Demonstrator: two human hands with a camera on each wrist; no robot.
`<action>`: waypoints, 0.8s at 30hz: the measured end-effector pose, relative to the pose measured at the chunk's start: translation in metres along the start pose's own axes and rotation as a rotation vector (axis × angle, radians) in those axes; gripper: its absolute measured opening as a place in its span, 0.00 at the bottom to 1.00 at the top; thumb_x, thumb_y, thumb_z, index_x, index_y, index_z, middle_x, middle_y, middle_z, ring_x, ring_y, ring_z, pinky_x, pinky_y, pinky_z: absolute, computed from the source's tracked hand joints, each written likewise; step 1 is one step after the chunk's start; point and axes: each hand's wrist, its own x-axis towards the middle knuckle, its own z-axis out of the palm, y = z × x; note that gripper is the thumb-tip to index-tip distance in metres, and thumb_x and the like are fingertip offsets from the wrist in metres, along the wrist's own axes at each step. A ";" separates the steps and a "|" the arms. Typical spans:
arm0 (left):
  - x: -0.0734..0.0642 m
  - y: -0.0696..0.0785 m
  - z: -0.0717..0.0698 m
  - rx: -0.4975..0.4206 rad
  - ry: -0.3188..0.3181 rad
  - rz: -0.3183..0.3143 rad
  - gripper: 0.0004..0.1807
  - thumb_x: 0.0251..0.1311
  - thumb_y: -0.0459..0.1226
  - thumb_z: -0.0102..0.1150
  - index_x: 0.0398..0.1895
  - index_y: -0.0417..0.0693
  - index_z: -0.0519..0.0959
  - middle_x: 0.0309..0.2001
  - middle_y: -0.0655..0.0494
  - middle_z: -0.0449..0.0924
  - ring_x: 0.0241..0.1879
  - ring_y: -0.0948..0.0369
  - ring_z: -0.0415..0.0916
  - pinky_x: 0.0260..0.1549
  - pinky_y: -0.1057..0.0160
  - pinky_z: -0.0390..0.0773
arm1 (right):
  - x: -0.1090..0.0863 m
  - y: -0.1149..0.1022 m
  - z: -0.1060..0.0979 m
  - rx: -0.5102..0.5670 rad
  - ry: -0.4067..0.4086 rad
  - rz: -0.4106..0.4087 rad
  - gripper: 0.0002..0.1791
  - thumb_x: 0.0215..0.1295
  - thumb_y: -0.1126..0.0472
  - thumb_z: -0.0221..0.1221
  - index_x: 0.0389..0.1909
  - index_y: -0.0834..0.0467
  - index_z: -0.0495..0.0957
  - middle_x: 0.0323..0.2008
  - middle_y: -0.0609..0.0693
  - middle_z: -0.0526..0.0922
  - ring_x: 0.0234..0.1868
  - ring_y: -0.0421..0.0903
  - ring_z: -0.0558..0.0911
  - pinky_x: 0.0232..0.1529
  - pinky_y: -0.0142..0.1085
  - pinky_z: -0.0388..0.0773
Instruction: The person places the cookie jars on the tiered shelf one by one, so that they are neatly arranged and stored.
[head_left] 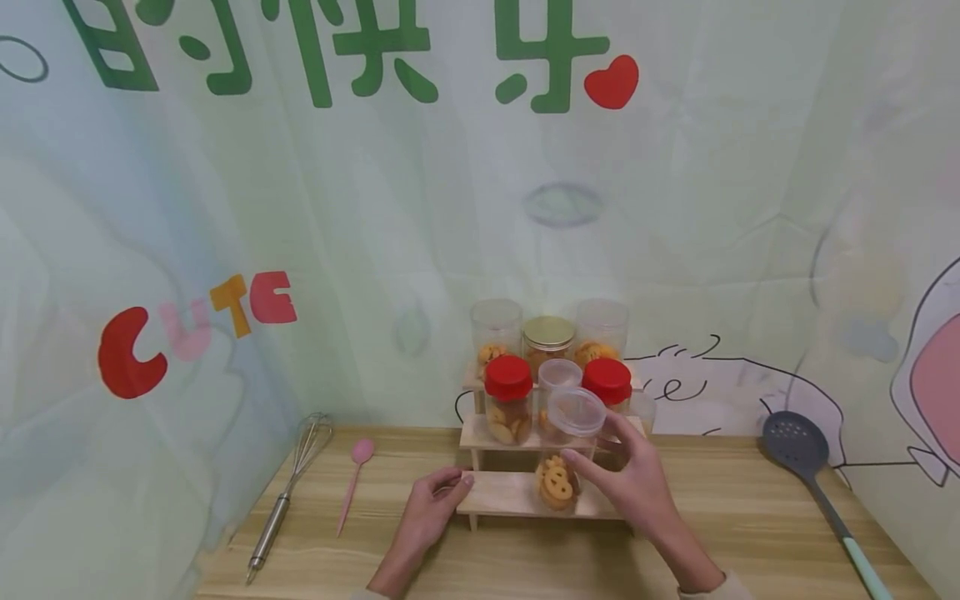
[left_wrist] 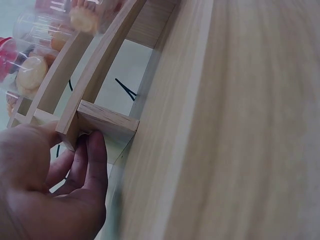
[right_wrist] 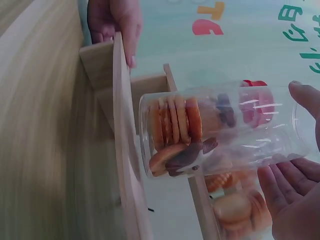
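Observation:
A three-tier wooden stand (head_left: 501,492) holds jars of cookies. At the left end of its lowest step, my left hand (head_left: 429,510) grips the board's corner; in the left wrist view the thumb is on top and the fingers (left_wrist: 97,155) are beneath. My right hand (head_left: 637,482) holds a clear jar of cookies (head_left: 557,483) near its top, thumb on one side and fingers on the other. The jar's base is at the lowest step, close to the board (right_wrist: 122,125); whether it touches cannot be told. Round and dark cookies show through its wall.
Red-lidded jars (head_left: 509,400) stand on the middle step, and a gold-lidded jar (head_left: 549,337) is between clear jars on top. A whisk (head_left: 288,492) and pink spoon (head_left: 356,483) lie left, a slotted skimmer (head_left: 806,458) right. A printed cloth (head_left: 420,250) hangs behind.

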 end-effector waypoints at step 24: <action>0.000 0.001 0.000 0.006 -0.006 0.006 0.26 0.77 0.42 0.65 0.64 0.26 0.80 0.58 0.38 0.87 0.56 0.53 0.87 0.47 0.74 0.82 | 0.004 0.004 0.042 -0.010 -0.013 -0.113 0.44 0.55 0.52 0.84 0.73 0.54 0.76 0.70 0.54 0.82 0.67 0.56 0.85 0.64 0.50 0.84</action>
